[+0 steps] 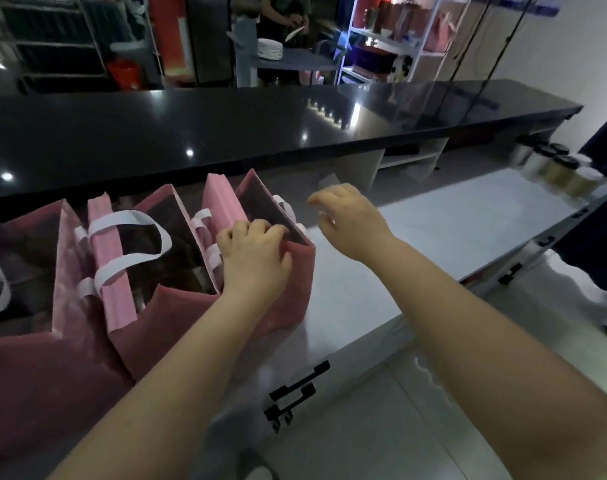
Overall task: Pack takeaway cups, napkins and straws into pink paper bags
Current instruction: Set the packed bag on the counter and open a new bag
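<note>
1. I stand at a long steel desk [451,216] with black latches [295,393] on its front edge.
2. Beyond it runs a glossy black counter [226,126] that mirrors small points of light.
3. Behind the counter are a white shelving unit [416,39], a stack of white plates [270,48], a red bucket [124,72] and a standing person [284,19].
4. Pale glossy floor tiles [381,427] lie below me, and a white wall [589,46] is on my right.

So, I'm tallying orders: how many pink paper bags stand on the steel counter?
3: left pink paper bag, cropped by the frame; middle bag; right bag, its rim gripped by the left hand. More may sit off-frame.
</note>
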Demonstrator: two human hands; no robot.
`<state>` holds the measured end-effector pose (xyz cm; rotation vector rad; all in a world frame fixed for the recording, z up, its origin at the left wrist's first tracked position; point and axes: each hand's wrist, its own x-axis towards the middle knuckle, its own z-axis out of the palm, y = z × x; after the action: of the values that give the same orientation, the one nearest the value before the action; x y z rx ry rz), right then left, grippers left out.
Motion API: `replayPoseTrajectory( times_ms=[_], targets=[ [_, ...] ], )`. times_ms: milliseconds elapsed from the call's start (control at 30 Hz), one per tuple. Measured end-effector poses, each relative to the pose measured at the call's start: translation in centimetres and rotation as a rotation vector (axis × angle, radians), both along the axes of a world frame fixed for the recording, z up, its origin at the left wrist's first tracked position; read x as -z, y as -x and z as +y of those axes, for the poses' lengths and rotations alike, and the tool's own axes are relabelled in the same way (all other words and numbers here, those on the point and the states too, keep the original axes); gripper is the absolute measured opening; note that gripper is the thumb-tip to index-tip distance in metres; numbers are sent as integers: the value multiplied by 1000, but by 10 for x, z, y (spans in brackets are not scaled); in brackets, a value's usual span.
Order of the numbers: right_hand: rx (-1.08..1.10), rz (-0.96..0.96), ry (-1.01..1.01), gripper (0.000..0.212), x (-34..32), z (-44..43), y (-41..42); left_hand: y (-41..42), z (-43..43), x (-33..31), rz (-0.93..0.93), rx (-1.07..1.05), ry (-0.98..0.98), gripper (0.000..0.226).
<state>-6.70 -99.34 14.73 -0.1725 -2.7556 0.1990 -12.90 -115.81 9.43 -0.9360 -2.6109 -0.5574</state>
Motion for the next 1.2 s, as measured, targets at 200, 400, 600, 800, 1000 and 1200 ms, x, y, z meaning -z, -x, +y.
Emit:
replayPoseTrajectory(
  times_ms=[200,400,600,800,1000,1200],
  targets=[
    [-157,-147,105,32,25,21,56,6,7,2,5,-28,-38,20],
    [-284,-174,210,50,41,42,104,5,15,-1,-23,-129,-12,23],
    [-353,-164,-213,64,38,68,134,-31,29,1,-38,-487,-107,14],
    [-354,-79,9,20,53,136,96,-51,55,2,9,-686,-145,16],
    [-506,61,305,4,67,161,19,-53,80,10,-126,-667,-572,28],
    [-507,58,623,66,81,188,0,-92,89,40,-436,-570,-1227,29]
  ],
)
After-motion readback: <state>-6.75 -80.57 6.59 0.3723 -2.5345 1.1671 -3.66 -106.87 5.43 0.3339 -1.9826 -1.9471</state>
